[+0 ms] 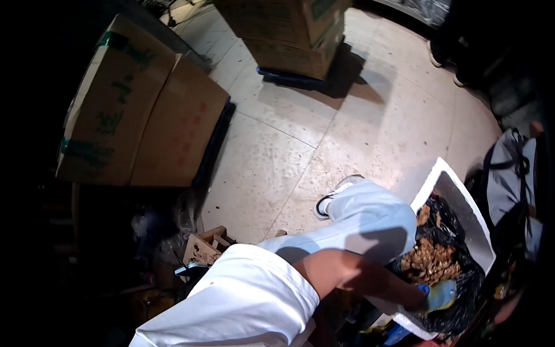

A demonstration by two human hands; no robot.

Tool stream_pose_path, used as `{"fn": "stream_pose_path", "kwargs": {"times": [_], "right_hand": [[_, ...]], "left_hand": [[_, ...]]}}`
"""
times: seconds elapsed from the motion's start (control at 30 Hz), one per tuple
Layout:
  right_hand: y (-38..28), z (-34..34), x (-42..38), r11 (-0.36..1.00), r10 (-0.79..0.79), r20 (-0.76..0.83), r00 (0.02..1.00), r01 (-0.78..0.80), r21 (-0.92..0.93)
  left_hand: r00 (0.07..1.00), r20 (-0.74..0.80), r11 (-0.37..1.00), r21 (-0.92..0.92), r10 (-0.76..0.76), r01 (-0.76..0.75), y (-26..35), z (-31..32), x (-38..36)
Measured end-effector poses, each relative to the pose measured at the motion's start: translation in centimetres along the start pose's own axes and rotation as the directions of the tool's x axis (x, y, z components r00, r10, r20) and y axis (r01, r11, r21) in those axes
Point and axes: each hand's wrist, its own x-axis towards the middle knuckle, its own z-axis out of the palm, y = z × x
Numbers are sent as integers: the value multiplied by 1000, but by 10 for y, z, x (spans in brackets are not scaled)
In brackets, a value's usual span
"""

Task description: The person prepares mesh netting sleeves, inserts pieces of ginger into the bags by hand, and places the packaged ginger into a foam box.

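My left hand (440,295), in a yellow and grey work glove with a blue cuff, is down inside a white foam box (487,259). Its fingers look closed on the black plastic bag (464,309) that lines the box. Right beside the glove, brown, knobbly clumped pieces (429,261) lie heaped in the bag; their kind is not clear. The white-sleeved left arm reaches across from the lower left. My right hand does not show; the area below the arm is in deep shadow.
A bent leg in light jeans (370,211) is against the box. Large cardboard cartons stand at left (144,115) and at the top (289,29) on dark blue bases. A small wooden crate (202,248) is at lower left, a grey bag (509,179) at right. Another person's shoes (433,55) show top right.
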Motion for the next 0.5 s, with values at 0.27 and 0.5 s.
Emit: {"fn": "stream_pose_path", "kwargs": {"times": [0.27,0.5], "right_hand": [[18,-2,-7,992,120,23,993,-121,47],[23,18,-26,971,172,-64,983,-159,178]], "left_hand": [[983,-184,991,-129,17,-41,18,34,2],[994,-111,988,-153,-2,-15,6,94,-2]]}}
